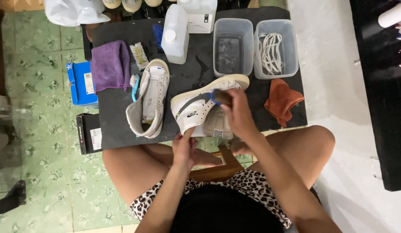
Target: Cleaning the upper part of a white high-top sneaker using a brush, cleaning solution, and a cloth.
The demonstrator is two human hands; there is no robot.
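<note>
Gripping sneaker (196,108) btwn both hands

On the mat (122,129), the held sneaker (196,105) lies right of the second sneaker (150,101), with two tubs (232,47) behind it, laces (271,51) in the right tub, cloth (281,100) right.

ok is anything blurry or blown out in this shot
Head view: the right hand and the brush on the shoe are slightly motion-blurred; the white bag at the top and the pale floor on the right look overexposed; the mat is evenly lit.
</note>
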